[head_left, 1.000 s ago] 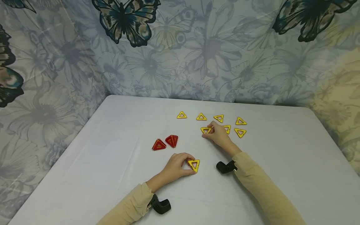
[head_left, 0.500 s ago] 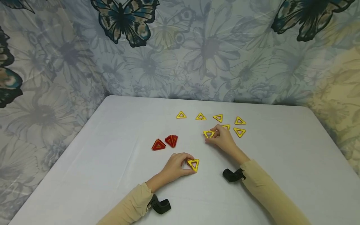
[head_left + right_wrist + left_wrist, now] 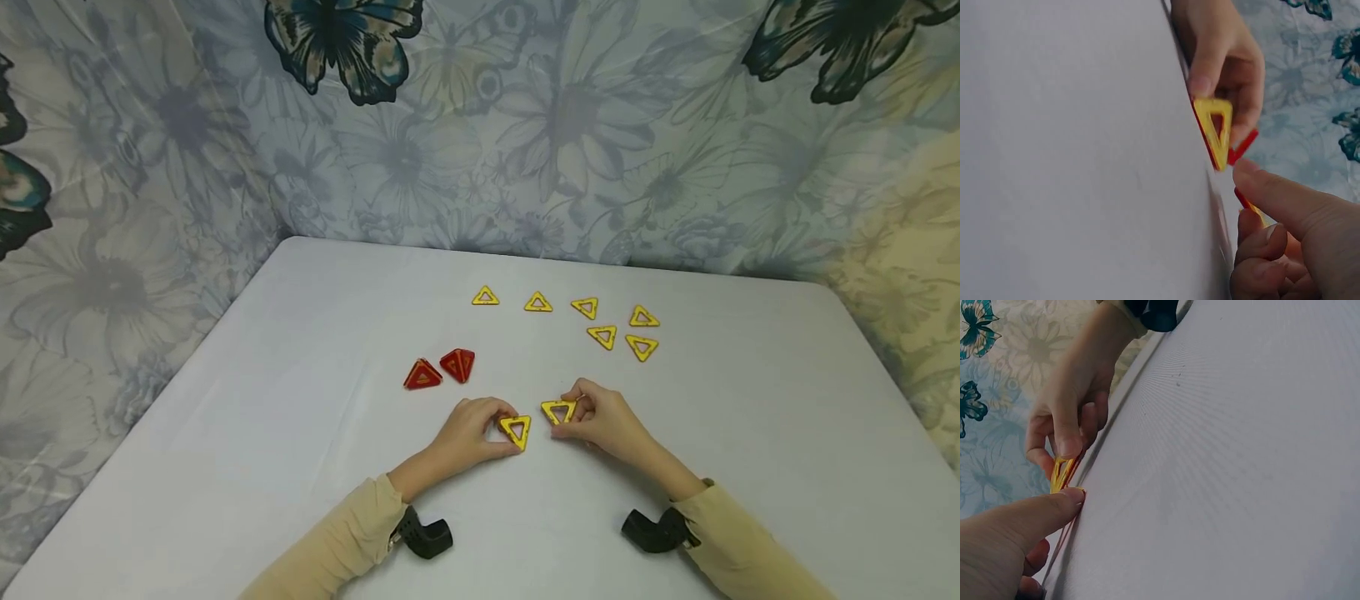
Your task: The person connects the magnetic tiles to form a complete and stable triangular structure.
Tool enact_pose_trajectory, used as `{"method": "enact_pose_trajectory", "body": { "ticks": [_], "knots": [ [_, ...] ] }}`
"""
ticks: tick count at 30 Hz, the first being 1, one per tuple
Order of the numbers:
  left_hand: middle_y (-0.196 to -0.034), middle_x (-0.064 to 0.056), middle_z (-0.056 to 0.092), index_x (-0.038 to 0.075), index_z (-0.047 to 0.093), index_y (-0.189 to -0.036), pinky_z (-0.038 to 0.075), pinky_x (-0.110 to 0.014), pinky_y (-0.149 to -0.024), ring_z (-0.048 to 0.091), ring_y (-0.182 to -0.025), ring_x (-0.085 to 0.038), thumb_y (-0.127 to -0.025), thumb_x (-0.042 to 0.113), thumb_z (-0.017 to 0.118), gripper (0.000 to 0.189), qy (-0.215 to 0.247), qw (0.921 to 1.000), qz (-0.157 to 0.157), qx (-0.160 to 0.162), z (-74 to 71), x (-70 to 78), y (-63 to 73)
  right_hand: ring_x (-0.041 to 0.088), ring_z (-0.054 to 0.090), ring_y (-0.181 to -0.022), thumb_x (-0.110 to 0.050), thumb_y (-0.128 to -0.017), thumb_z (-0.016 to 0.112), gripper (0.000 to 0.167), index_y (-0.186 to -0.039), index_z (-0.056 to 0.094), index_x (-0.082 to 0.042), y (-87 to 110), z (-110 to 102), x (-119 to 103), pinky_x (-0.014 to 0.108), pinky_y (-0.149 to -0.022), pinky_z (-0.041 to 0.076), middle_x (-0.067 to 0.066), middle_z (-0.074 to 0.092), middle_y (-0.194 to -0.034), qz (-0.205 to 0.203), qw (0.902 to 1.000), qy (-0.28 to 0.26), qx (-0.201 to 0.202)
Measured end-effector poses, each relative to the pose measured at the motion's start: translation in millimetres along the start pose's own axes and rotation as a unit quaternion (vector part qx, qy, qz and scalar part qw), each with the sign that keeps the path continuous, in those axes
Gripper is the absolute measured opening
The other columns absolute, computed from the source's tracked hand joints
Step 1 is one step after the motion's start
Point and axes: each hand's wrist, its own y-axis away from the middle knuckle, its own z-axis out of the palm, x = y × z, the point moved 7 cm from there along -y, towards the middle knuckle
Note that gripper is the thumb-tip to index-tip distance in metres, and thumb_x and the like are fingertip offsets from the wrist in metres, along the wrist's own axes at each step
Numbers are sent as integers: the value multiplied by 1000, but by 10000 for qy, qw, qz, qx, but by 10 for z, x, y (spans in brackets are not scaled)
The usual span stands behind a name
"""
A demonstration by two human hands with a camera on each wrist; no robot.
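My left hand pinches a yellow triangular tile with an open centre between thumb and fingers. A red layer shows along that tile's edge in the right wrist view. Just to its right, my right hand pinches a second yellow triangular tile, partly covered by its fingers. A small gap separates the two tiles in the head view. Behind the left hand sit two red pyramid-like pieces, one at the left and one at the right.
Several yellow triangular tiles lie farther back on the white table, among them one at the far left and one at the right. A patterned butterfly cloth hangs behind. A black wrist device sits under the right sleeve.
My right hand has drawn its yellow tile away from the back group, toward me and beside the left hand's tile. The left hand keeps its hold and has barely moved.
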Motion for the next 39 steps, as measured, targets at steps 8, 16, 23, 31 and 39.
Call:
{"method": "enact_pose_trajectory", "body": {
  "ticks": [8,16,23,31,39],
  "knots": [
    [-92,6,59,11,60,-102,32,-27,-69,42,-68,-6,-72,29,75,38,1,10000,41,-20,0,36,-42,5,43,-50,-15,-64,81,37,-87,55,-1,153,74,-107,23,-45,37,-8,49,-58,-369,9983,344,281],
    [-93,6,59,11,60,-101,33,-27,-69,44,-70,-6,-72,29,76,38,-70,9999,76,-4,10,52,-40,3,43,-49,-12,-63,81,36,-85,55,-3,193,97,-118,23,-44,37,-10,48,-57,-525,9954,650,470],
    [-89,6,60,10,62,-99,33,-28,-69,45,-71,-6,-70,30,77,38,-188,9998,80,85,-30,54,-3,0,41,-50,-17,-62,82,39,-85,54,-4,201,169,-199,20,-45,37,-12,45,-57,-845,9858,1281,684],
    [-83,9,58,11,62,-98,28,-25,-66,43,-67,-3,-69,33,77,39,-343,9992,188,-53,-1,63,2,-1,38,-49,-23,-62,81,40,-84,53,-5,241,217,-247,20,-44,35,-13,42,-57,-862,9858,1367,454],
    [-81,11,56,12,63,-94,28,-24,-66,40,-66,-4,-67,31,79,37,-118,9993,345,-32,36,77,-5,-1,36,-49,-23,-61,82,41,-83,52,-6,275,209,-254,19,-44,33,-13,41,-56,-877,9842,1451,517]
  ]
}}
